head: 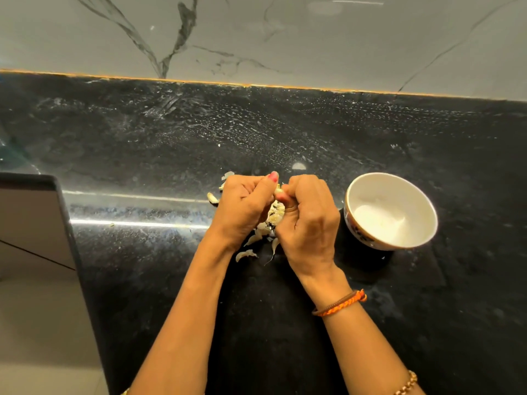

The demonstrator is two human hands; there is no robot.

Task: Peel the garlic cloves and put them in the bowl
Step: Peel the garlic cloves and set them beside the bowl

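**Inspector:** Both hands are raised over the black desk (427, 309) and meet at the fingertips. The left hand (242, 206) is curled, thumb tip up, pinching a garlic clove (278, 191). The right hand (306, 220) is curled as well, its fingers (288, 192) closed on the same clove from the other side. Only a pale sliver of the clove shows between the two thumbs.

**Assistant:** How should the step be carried out?

**Inspector:** In my judgement, one hand should hold the clove steady while the other thumbnail catches the skin at one end and draws it off in strips. Pressure should be light, so the clove is not crushed or flicked away. The work should stay over the scrap heap, not over the bowl.

**Assistant:** Where is the waste?

**Inspector:** Peels (266, 223) lie on the desk directly beneath the fingers, with stray pieces just left of the left hand's fingers and more toward the wrists. Whether unpeeled cloves sit among them cannot be told; the hands cover most of the pile.

**Assistant:** And the container?

**Inspector:** One white bowl (427, 223) with a patterned outer wall stands upright, just right of the right hand's fingers and apart from them. Its inside appears bare, though glare washes out the bottom, so a pale clove could go unnoticed there.
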